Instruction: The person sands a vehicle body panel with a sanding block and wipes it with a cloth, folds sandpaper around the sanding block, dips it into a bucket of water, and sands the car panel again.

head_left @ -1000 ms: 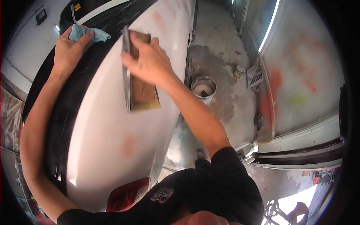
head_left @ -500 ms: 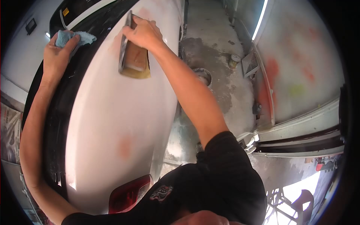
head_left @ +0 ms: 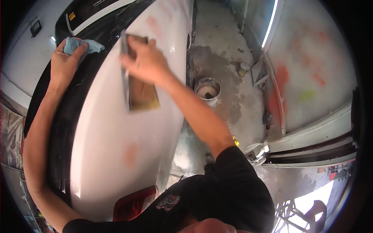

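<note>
In my right hand (head_left: pixel 145 60) is a long sanding block (head_left: pixel 126 77), with brown sandpaper (head_left: pixel 151 104) showing at its lower end. The block lies along the white car panel (head_left: pixel 112 136), near the panel's upper left edge; hand and block are slightly blurred. My left hand (head_left: pixel 66 62) is closed around a light blue cloth (head_left: pixel 91 46), above the black strip between the panel and the rear window. Reddish patches (head_left: pixel 130 155) mark the panel's surface. The red tail light (head_left: pixel 134 202) sits at its lower end, close to my body.
A bucket (head_left: pixel 213 99) of cloudy liquid stands on the wet concrete floor to the right of the car. Beyond it are a can (head_left: pixel 243 69) and a grey vent grille (head_left: pixel 259 73) against the paint-marked wall (head_left: pixel 303 58). A dark-framed stand (head_left: pixel 295 213) is at lower right.
My right hand and the sanding block have slid down the panel towards me. The blue cloth stays in my left hand, which has shifted slightly right in view. More of the bucket shows.
</note>
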{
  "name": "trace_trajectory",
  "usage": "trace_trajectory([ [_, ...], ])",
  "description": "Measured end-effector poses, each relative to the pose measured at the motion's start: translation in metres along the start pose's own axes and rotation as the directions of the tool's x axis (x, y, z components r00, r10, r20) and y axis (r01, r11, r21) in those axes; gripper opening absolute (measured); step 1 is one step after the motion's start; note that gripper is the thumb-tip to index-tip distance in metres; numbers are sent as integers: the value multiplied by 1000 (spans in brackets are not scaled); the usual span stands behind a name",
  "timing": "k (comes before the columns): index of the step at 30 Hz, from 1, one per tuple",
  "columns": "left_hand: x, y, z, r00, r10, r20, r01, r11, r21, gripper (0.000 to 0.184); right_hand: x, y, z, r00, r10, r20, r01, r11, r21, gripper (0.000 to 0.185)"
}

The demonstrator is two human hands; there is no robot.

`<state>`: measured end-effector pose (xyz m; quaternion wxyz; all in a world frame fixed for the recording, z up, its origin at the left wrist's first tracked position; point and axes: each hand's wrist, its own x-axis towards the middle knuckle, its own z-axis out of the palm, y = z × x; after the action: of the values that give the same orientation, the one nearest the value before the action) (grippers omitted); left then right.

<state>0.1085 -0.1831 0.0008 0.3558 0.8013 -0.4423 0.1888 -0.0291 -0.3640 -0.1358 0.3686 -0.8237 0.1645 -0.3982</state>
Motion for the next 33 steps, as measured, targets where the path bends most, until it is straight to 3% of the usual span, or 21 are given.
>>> trace_trajectory([
  [1, 1, -4, 2, 1000, -9, 13, 10, 998, -60, 32, -23, -10, 0, 997, -77, 6, 77, 996, -42, 82],
  [3, 1, -8, 0, 998, -28, 53, 36, 987, -157, 33, -6, 2, -5, 998, 9, 61, -10, 1000, 16, 80],
  [5, -2, -1, 1, 999, -15, 35, 19, 994, -105, 33, 37, 25, -7, 997, 80, 12, -81, 994, 74, 75],
  [6, -3, 3, 1, 1000, -2, 11, 3, 996, -86, 32, 54, 30, -13, 980, 196, 39, -199, 973, 120, 75],
  [8, -2, 1, -1, 1000, -22, 10, 23, 995, -102, 32, 74, 49, -4, 967, 218, 133, -239, 956, 171, 74],
  [10, -1, -3, 1, 999, -54, 5, 55, 994, -98, 32, 27, 26, 5, 1000, 29, 0, -29, 992, 121, 74],
  [12, -4, 1, 5, 999, -46, 4, 46, 988, -151, 31, -46, -14, 2, 988, -149, -31, 148, 988, -33, 77],
  [13, -4, -1, 5, 999, -43, 4, 43, 986, -164, 31, -55, -19, -4, 981, -196, -12, 196, 980, -20, 79],
  [18, 0, -7, 1, 999, -41, 11, 42, 987, -157, 32, 62, 29, -14, 979, 152, 138, -175, 969, 177, 85],
  [21, 1, -9, 1, 998, -64, 22, 66, 992, -104, 35, 20, 6, -1, 996, 70, 48, -72, 996, 59, 81],
  [25, -5, -11, 4, 999, -45, 11, 46, 988, -149, 33, -17, -14, -11, 996, -7, 89, 3, 999, 47, 77],
  [27, -5, -1, 3, 1000, -25, 5, 26, 980, -198, 32, 29, 4, -13, 996, 55, 74, -62, 993, 103, 76],
  [29, -4, 1, 0, 999, -39, 18, 41, 991, -124, 30, 50, 12, -15, 986, 124, 107, -142, 973, 181, 77],
  [33, 2, -3, -1, 999, -28, 23, 30, 994, -105, 30, -35, -13, -4, 991, -136, 14, 136, 991, 5, 81],
])
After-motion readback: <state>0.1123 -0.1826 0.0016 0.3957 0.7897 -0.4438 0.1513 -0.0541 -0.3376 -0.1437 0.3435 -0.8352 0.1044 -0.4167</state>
